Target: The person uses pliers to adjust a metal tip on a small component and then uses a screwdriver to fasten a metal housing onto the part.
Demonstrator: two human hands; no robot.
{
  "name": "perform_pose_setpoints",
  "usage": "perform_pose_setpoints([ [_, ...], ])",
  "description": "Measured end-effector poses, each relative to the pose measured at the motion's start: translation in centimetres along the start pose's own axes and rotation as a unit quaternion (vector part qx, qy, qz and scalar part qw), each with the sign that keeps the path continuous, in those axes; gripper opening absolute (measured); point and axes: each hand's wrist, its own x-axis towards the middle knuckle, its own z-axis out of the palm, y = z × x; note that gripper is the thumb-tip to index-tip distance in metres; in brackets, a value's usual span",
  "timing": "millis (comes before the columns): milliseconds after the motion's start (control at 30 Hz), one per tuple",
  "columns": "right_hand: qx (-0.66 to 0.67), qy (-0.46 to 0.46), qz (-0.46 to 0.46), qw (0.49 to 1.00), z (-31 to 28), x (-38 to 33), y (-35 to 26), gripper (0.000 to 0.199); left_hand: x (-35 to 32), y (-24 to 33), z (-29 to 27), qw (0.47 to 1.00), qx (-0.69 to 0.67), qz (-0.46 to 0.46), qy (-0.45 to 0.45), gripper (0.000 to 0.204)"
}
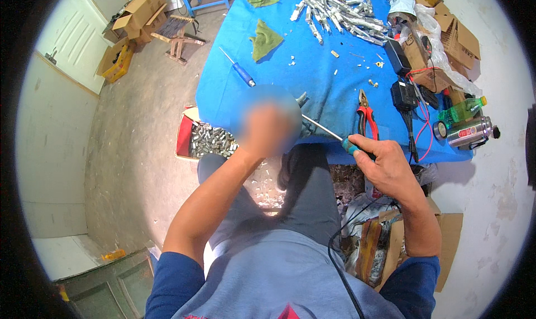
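Observation:
My right hand point(385, 165) is closed around the teal and black handle of a screwdriver point(326, 128). Its metal shaft points left toward my left hand point(265, 126) at the near edge of the blue-covered table point(335, 90). A blur covers my left hand, so its fingers cannot be made out. Just beyond it shows the end of a small greyish metal piece point(302, 99); whether the hand grips this piece is hidden. Pliers point(365, 115) with red and black handles lie beyond my right hand. A second screwdriver point(243, 73) with a blue handle rests farther left.
Many silvery strips point(340, 12) are heaped at the table's far side, near green cloths point(265, 41). Black adapters point(403, 94), a green bottle point(463, 111) and a steel flask point(466, 133) line the right edge. A box of small metal parts point(212, 140) stands below the left edge.

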Motion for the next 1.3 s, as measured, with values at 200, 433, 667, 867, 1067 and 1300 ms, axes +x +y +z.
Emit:
perform_pose_setpoints([
  [200,0.049,0.003,0.005,0.999,0.5,-0.4,1.0,0.030,-1.2,0.0,-1.0,0.997,-0.017,-0.063,-0.040,0.035],
  [433,0.055,-0.033,0.018,0.998,-0.2,0.4,0.8,0.027,-1.6,-0.3,0.0,1.000,0.015,-0.020,-0.008,0.032],
  [667,0.145,-0.091,0.071,0.983,-1.0,1.9,2.1,0.027,-1.4,-0.1,0.2,1.000,0.009,0.013,0.000,0.031],
  [867,-0.091,0.013,-0.064,0.994,2.4,-0.5,0.7,0.025,-1.5,0.0,0.1,1.000,-0.010,0.000,-0.004,0.030],
  [1067,0.125,-0.095,0.049,0.986,-0.8,2.6,3.7,0.037,-1.2,0.3,0.1,1.000,0.000,-0.001,-0.018,0.029],
  [1300,0.258,-0.139,0.177,0.939,-0.9,2.1,2.6,0.034,-1.7,-0.8,1.3,0.996,0.068,-0.038,-0.033,0.029],
])
